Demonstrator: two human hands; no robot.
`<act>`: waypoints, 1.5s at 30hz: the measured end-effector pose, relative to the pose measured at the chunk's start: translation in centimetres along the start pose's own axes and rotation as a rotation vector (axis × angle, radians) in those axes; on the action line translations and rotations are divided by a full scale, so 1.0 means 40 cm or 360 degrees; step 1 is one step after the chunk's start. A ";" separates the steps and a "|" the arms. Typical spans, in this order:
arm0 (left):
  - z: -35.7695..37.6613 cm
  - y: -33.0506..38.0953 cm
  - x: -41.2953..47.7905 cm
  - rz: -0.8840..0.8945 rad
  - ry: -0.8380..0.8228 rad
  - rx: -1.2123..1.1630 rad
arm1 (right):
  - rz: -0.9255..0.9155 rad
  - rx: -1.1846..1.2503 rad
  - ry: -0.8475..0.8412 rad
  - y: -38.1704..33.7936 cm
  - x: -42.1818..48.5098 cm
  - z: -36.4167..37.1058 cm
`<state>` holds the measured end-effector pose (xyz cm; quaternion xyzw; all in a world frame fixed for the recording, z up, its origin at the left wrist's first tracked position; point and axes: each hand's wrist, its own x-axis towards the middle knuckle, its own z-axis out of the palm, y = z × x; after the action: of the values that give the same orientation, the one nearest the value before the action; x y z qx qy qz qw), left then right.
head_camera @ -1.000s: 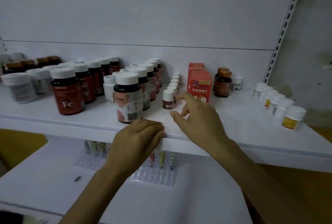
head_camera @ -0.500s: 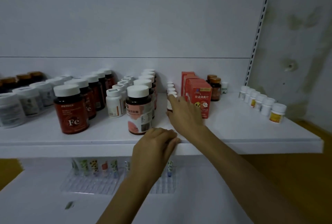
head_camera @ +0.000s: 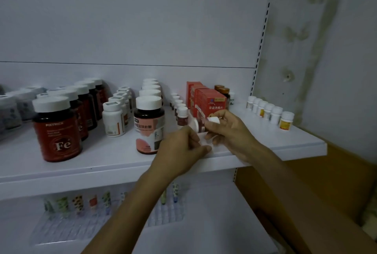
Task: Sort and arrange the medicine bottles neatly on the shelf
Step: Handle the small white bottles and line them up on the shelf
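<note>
While held sideways in right grip [head_camera: 230,131], bottle [head_camera: 201,126] points cap [head_camera: 194,124] left | left grip [head_camera: 179,151] pinches white item [head_camera: 204,142]

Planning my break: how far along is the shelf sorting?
Done: most bottles stand in front-to-back rows, like the Fe bottles and pink-label bottles. In hand: the left hand and right hand hold small bottles at the shelf front. Remaining: setting these down, probably onto the small brown-bottle row.
</note>
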<state>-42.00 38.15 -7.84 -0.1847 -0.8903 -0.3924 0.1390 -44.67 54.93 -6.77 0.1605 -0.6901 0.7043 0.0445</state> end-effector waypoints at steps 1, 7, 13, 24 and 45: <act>0.008 0.000 0.008 -0.0014 0.0041 -0.0042 | -0.0012 0.0050 0.0029 0.003 0.002 -0.004; 0.016 -0.017 0.024 0.0152 0.0060 -0.0411 | 0.0048 -0.0171 0.0079 0.012 0.009 -0.001; 0.004 -0.043 0.013 0.0181 0.0034 -0.0571 | -0.0003 -0.0201 0.0069 0.010 0.006 0.012; 0.012 -0.036 0.009 0.0127 0.0102 -0.0609 | -0.0088 -0.0142 -0.0037 0.018 -0.007 0.004; 0.009 -0.028 0.000 0.0042 0.0086 -0.0747 | -0.0110 -0.0296 -0.0002 0.016 -0.012 0.020</act>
<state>-42.54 37.72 -8.82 -0.2129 -0.7682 -0.5915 0.1211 -44.28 54.19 -7.52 0.1798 -0.7467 0.6350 0.0830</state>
